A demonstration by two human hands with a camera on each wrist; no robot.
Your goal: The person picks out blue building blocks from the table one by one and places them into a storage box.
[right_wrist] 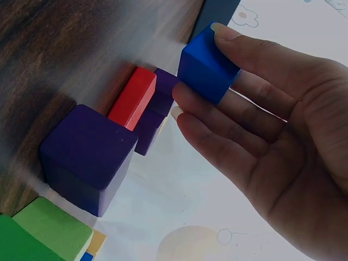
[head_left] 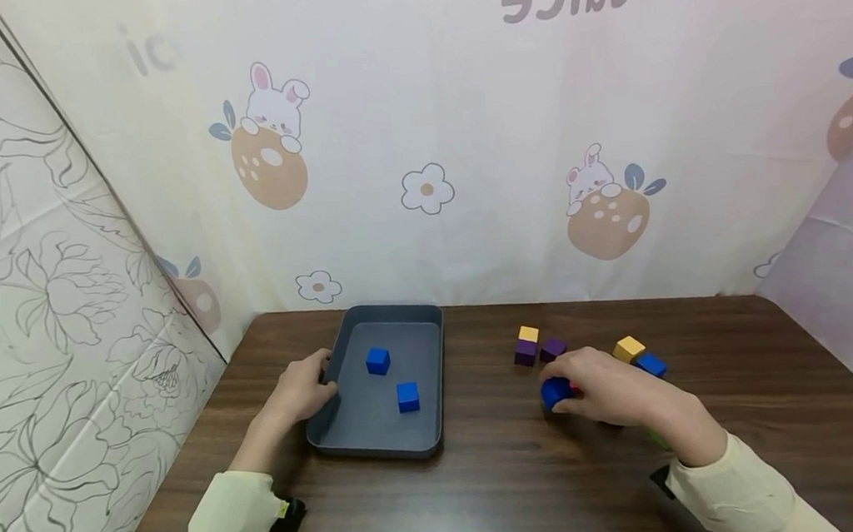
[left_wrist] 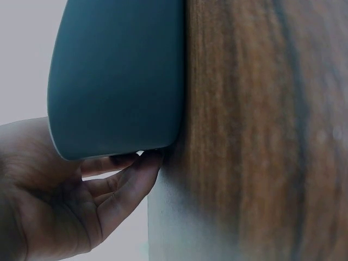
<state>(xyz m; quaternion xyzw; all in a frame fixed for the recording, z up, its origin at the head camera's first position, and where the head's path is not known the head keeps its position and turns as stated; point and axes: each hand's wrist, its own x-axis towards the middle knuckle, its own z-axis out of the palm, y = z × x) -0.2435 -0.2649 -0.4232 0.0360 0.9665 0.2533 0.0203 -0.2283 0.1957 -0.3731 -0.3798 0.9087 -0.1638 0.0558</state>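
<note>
A dark grey tray (head_left: pixel 381 447) lies on the left part of the table, with a blue block (head_left: pixel 378 362) and another blue block (head_left: pixel 408 397) inside. My left hand (head_left: pixel 303 390) holds the tray's left side; in the left wrist view its fingers (left_wrist: pixel 128 198) touch the outer wall, and the thumb is hidden behind it. Between thumb and fingers, my right hand (head_left: pixel 601 386) pinches a blue block (right_wrist: pixel 209 65) above the table. Near this hand are a red block (right_wrist: pixel 133 98), a purple block (right_wrist: pixel 87 147) and green blocks (right_wrist: pixel 57 225), partly covered in the head view.
Behind the right hand, a yellow block (head_left: pixel 528 334) and purple blocks (head_left: pixel 553 349) stand close together. Farther right are a yellow block (head_left: pixel 629 348) and a blue block (head_left: pixel 651 364). A printed curtain (head_left: pixel 497 210) hangs along the back edge of the brown wooden table (head_left: pixel 490 495).
</note>
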